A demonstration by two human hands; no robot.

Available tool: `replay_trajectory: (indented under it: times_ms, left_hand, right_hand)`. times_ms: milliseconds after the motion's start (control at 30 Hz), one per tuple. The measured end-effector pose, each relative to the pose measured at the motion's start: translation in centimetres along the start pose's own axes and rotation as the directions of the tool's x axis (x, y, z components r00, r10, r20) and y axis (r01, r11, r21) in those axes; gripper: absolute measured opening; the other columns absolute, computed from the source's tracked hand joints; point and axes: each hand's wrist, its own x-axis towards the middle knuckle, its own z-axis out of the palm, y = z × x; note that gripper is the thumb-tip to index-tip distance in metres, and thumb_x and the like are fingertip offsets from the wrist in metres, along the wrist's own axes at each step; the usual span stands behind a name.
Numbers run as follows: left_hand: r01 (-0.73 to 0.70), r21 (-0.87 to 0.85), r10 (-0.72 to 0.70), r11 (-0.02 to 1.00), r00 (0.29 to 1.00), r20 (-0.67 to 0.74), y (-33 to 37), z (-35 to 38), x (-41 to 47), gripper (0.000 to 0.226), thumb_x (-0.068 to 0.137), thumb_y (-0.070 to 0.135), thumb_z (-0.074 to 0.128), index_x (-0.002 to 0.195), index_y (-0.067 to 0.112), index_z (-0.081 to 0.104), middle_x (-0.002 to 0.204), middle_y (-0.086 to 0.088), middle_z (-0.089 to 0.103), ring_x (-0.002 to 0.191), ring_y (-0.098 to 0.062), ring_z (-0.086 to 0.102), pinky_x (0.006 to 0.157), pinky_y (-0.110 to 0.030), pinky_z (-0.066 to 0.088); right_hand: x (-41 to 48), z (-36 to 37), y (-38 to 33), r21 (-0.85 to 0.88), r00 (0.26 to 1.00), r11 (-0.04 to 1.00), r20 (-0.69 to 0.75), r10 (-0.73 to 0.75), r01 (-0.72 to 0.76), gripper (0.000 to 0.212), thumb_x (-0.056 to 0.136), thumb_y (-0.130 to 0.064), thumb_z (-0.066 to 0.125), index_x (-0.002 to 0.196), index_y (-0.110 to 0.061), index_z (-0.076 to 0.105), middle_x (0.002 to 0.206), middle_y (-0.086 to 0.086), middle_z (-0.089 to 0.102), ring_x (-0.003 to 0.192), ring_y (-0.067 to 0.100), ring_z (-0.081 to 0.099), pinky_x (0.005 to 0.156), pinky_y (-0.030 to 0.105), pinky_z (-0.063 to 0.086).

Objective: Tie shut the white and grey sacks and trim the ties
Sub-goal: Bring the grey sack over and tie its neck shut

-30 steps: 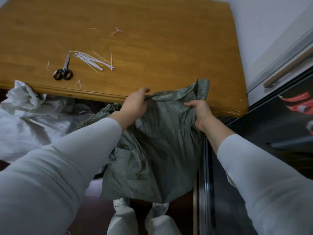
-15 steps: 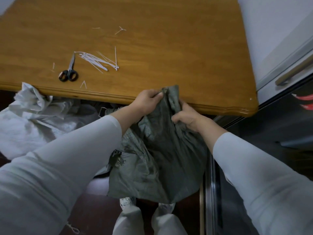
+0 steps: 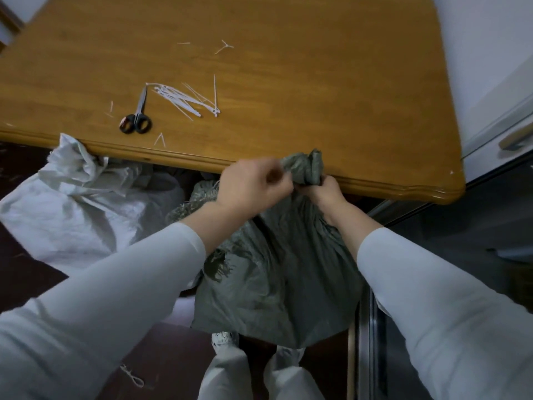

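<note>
A grey woven sack (image 3: 282, 272) stands in front of me below the table edge, its mouth gathered into a bunch (image 3: 305, 167) that sticks up over the edge. My right hand (image 3: 323, 192) grips the gathered neck from below. My left hand (image 3: 253, 186) is beside the neck with fingers curled at the fabric; it is blurred. A white sack (image 3: 72, 215) lies on the floor to the left, its top bunched. On the wooden table (image 3: 317, 82) lie black-handled scissors (image 3: 137, 115) and a bundle of white zip ties (image 3: 187, 98).
Cut-off tie ends (image 3: 223, 47) are scattered on the table. A second grey sack's frayed top (image 3: 199, 194) shows behind my left wrist. A white cabinet with a handle (image 3: 513, 137) stands at the right, with a dark glossy panel (image 3: 461, 255) below it.
My hands have drawn together, gathering the wide-open grey sack mouth into a tight bunch. My right hand now holds the neck, and my left hand has shifted right beside it.
</note>
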Motion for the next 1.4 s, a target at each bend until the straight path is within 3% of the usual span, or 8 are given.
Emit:
replay_trajectory:
  times_ms: [167, 300, 533, 667, 800, 1033, 1167, 1400]
  left_hand:
    - [0.082, 0.492, -0.285, 0.867, 0.892, 0.352, -2.9, 1.8, -1.0, 0.116, 0.069, 0.052, 0.074, 0.149, 0.013, -0.001, 0.156, -0.01, 0.0, 0.145, -0.031, -0.002, 0.114, -0.05, 0.017]
    - [0.225, 0.417, -0.381, 0.881, 0.859, 0.342, -6.5, 0.2, 0.5, 0.085, 0.084, 0.031, 0.068, 0.148, 0.021, 0.013, 0.156, -0.013, 0.004, 0.143, -0.037, 0.008, 0.109, -0.054, 0.031]
    - [-0.377, 0.322, 0.396, 0.868, 0.918, 0.009, -4.9, 2.2, -1.1, 0.028, 0.075, 0.022, 0.061, 0.101, 0.016, 0.05, 0.109, -0.009, 0.047, 0.097, -0.029, 0.049, 0.079, -0.037, 0.032]
    - [-0.005, 0.296, -0.087, 0.955, 0.951, 0.297, -4.9, 3.4, 0.3, 0.071, 0.084, 0.024, 0.067, 0.143, 0.01, 0.029, 0.146, -0.013, 0.03, 0.136, -0.032, 0.029, 0.105, -0.04, 0.037]
    - [-0.019, 0.335, -0.15, 0.942, 0.869, 0.472, -5.0, 3.0, 1.5, 0.063, 0.087, 0.036, 0.061, 0.141, 0.016, 0.036, 0.138, -0.007, 0.047, 0.128, -0.028, 0.04, 0.098, -0.04, 0.041]
    - [-0.15, 0.293, 0.171, 0.944, 0.984, -0.048, -6.7, 1.9, -0.2, 0.025, 0.085, 0.027, 0.052, 0.08, 0.009, 0.068, 0.11, -0.019, 0.06, 0.104, -0.043, 0.055, 0.097, -0.059, 0.04]
    - [0.232, -0.077, -0.227, 0.97, 0.971, 0.073, -5.1, 2.1, 0.8, 0.026, 0.099, 0.027, 0.04, 0.108, 0.007, 0.054, 0.136, -0.013, 0.041, 0.121, -0.032, 0.045, 0.085, -0.036, 0.041]
    - [0.534, -0.242, -0.469, 0.81, 0.838, 0.28, -4.0, 3.7, 0.9, 0.034, 0.102, 0.035, 0.027, 0.103, 0.006, 0.044, 0.073, 0.0, 0.046, 0.074, -0.026, 0.048, 0.06, -0.033, 0.031]
  right_hand:
    - [-0.4, -0.4, -0.5, 0.038, 0.996, 0.996, 0.026, 0.08, -0.081, 0.044, 0.083, -0.005, 0.068, 0.124, -0.004, 0.052, 0.107, 0.008, 0.062, 0.101, 0.027, 0.06, 0.092, 0.039, 0.048]
    - [-0.2, -1.5, -0.5, 0.113, 0.984, 0.978, 0.035, 0.172, -0.175, 0.054, 0.08, -0.003, 0.069, 0.129, -0.004, 0.046, 0.108, 0.012, 0.062, 0.091, 0.027, 0.061, 0.08, 0.037, 0.047]
    - [0.4, -1.2, -0.9, 0.134, 0.98, 0.971, 0.034, 0.197, -0.199, 0.051, 0.08, 0.001, 0.066, 0.126, -0.004, 0.044, 0.1, 0.011, 0.063, 0.082, 0.025, 0.061, 0.078, 0.038, 0.048]
    - [0.6, -1.4, -0.8, 0.115, 0.978, 0.972, 0.045, 0.202, -0.206, 0.046, 0.078, 0.001, 0.068, 0.116, -0.002, 0.044, 0.099, 0.012, 0.063, 0.088, 0.028, 0.062, 0.086, 0.042, 0.048]
    - [0.8, -1.4, -0.7, 0.107, 0.979, 0.974, 0.051, 0.198, -0.202, 0.056, 0.074, 0.004, 0.067, 0.126, -0.002, 0.046, 0.108, 0.015, 0.064, 0.095, 0.033, 0.063, 0.085, 0.045, 0.051]
    - [0.7, -1.4, -1.2, 0.113, 0.986, 0.98, 0.035, 0.162, -0.164, 0.068, 0.069, 0.0, 0.075, 0.129, -0.002, 0.043, 0.114, 0.015, 0.062, 0.1, 0.033, 0.061, 0.086, 0.043, 0.05]
    - [0.4, -1.1, -1.1, 0.139, 0.986, 0.978, 0.088, 0.141, -0.152, 0.053, 0.072, 0.005, 0.073, 0.118, -0.004, 0.047, 0.092, 0.007, 0.062, 0.095, 0.029, 0.061, 0.089, 0.043, 0.049]
    - [1.1, -0.8, -0.3, 0.167, 0.986, 0.975, 0.104, 0.132, -0.149, 0.058, 0.076, 0.012, 0.063, 0.129, -0.002, 0.046, 0.105, 0.014, 0.064, 0.098, 0.033, 0.061, 0.089, 0.047, 0.05]
